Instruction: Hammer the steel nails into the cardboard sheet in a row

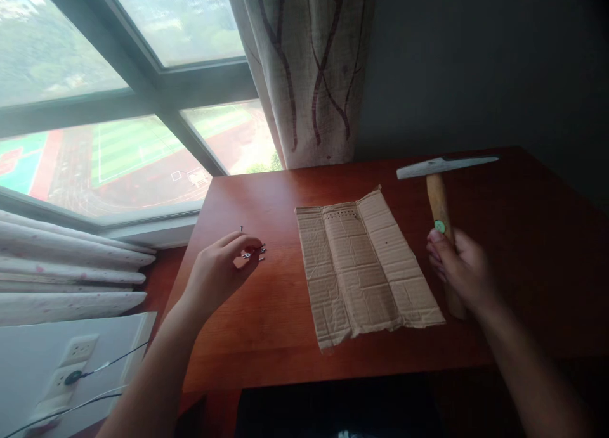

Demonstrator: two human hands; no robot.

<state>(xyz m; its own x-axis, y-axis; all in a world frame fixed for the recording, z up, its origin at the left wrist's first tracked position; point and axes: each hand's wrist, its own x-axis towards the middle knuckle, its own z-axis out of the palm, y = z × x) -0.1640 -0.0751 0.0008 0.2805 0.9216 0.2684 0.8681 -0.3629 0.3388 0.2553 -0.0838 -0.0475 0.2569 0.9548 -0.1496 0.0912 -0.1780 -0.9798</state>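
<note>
My right hand (457, 264) is wrapped round the wooden handle of a hammer (436, 197), held up over the right side of the table. Its long pale metal head lies crosswise at the top, and a green round sticker shows on the handle by my thumb. At the left, my left hand (226, 260) pinches with thumb and forefinger at a small nail (262, 246), partly hidden by the fingertips. Several loose nails (247, 255) lie beside and behind those fingers. Between my hands rests a creased cardboard sheet (366, 267), with rows of small dark holes or dots near its far edge.
The reddish-brown wooden table (266, 349) ends at a near edge above a dark shape. A window (143, 146) and a patterned curtain (318, 70) stand behind it. Wall sockets (71, 368) with plugged cables are low at the left.
</note>
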